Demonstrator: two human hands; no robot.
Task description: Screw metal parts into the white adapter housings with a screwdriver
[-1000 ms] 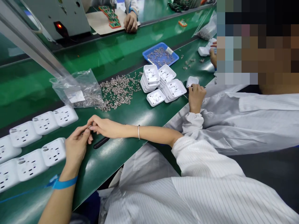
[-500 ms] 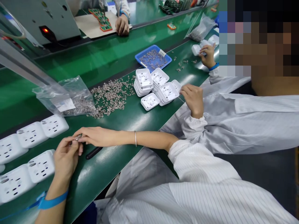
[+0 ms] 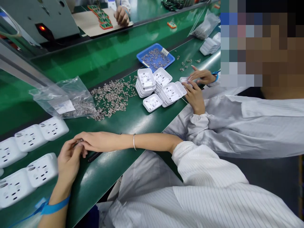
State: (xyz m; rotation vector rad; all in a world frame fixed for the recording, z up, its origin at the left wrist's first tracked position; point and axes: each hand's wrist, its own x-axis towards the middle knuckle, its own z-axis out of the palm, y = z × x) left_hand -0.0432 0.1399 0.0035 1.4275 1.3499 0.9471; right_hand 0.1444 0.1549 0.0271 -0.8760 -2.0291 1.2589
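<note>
Far left on the green surface point(image 3: 142, 122) there are two rows of white socket housings point(image 3: 30, 137), the near row just beside the left hand point(image 3: 68, 161). That hand has a blue wrist strap point(image 3: 53, 207) and its fingers are curled in, meeting the right hand point(image 3: 91, 141) over a small metal part point(image 3: 79, 141). Both grips look pinched shut on that little piece, fingertips touching each other, though it's too tiny to make out much. A black pen-like tool point(image 3: 95, 155) lies on the surface right under the right hand, and there's a thin bracelet point(image 3: 134, 142) on the right wrist.

Behind the hands sits a clear plastic bag point(image 3: 64, 98), then a loose heap of metal contacts point(image 3: 111, 96). Further right are stacks of white plastic trays point(image 3: 158, 87), with a blue tray point(image 3: 155, 57) of more contacts behind them. A co-worker's hands point(image 3: 197, 85) are working at a white piece just beside those stacks.
</note>
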